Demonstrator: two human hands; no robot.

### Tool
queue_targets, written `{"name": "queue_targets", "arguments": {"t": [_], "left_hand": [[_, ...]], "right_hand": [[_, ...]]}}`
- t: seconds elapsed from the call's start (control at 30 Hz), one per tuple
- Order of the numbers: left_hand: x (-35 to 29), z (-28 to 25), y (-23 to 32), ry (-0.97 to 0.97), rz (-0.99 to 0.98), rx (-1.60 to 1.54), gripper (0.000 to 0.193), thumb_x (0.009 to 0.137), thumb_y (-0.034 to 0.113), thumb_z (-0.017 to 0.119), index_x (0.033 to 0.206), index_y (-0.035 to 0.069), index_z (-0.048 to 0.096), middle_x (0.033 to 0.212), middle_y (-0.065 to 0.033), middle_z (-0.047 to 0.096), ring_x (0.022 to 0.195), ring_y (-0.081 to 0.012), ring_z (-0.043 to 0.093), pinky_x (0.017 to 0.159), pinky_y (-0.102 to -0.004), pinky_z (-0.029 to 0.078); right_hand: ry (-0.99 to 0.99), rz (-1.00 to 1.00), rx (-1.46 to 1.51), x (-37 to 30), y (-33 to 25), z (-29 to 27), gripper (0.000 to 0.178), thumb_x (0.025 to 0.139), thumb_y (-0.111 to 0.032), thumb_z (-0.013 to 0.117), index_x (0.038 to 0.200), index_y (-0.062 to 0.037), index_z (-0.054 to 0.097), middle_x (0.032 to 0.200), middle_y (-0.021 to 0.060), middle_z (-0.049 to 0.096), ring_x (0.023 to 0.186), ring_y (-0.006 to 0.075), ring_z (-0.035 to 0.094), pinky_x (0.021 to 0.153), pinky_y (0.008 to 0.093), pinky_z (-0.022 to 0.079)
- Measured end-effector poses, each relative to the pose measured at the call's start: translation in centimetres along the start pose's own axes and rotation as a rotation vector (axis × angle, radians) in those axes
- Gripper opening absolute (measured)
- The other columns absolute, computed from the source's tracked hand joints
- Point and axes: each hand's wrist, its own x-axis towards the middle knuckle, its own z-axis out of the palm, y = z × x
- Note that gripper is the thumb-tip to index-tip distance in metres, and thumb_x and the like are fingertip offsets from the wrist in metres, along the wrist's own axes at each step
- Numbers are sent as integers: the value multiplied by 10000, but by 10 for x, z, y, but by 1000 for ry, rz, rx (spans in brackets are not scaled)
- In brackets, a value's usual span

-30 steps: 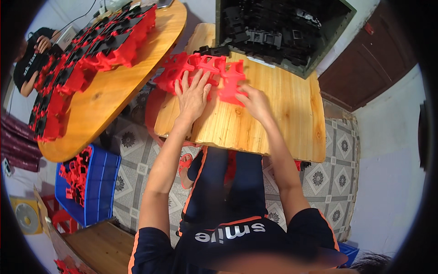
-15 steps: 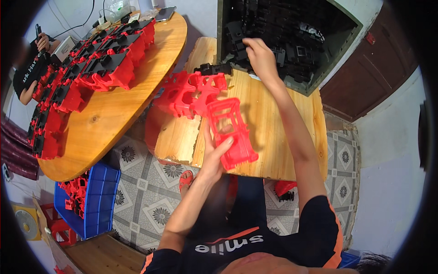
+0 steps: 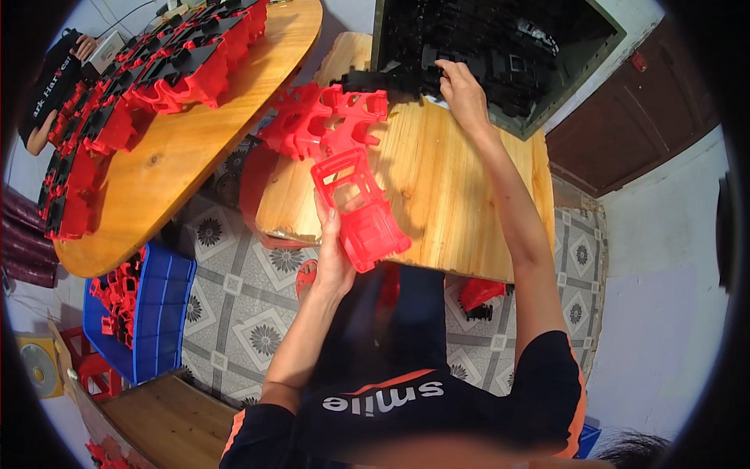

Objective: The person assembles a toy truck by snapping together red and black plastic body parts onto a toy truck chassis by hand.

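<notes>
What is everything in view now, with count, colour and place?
Held frame: one, red, in the left hand
Table frames: several, red, on the near table
Black parts: many, black, mostly in the bin
Bin: one, dark green, far end of the near table
Near table: one, wood, centre
Far-left table: one, wood, left
Assembled units: many, red and black, on the far-left table
Crate: one, blue, lower left
Crate parts: many, red, inside the crate
Door: one, brown, right
Co-worker: one, dark shirt, upper left
Left hand: one, bare, gripping the held frame
Right hand: one, bare, at the black parts; grip unclear
</notes>
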Motion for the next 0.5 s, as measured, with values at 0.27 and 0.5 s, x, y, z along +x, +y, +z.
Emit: {"name": "queue_targets", "arguments": {"t": [0.27, 0.5], "left_hand": [[-33, -19, -7, -14, -14, -93, 989, 950, 262, 622, 1536, 219, -175, 1482, -181, 357, 1370, -305, 377, 1112, -498, 356], [-37, -17, -3, -30, -58, -99, 982, 945, 247, 639, 1544, 243, -140, 1506, -175, 334, 1387, -307, 351, 1123, -495, 337]], "right_hand": [[-153, 370, 401, -18, -21, 33, 185, 846, -108, 647, 1002, -22, 701, 921, 147, 684, 834, 265, 686, 765, 354, 534], [-502, 394, 79, 40, -30, 78, 173, 788, -205, 673, 923, -121, 741, 961, 146, 712, 920, 335, 681, 819, 422, 535]]}}
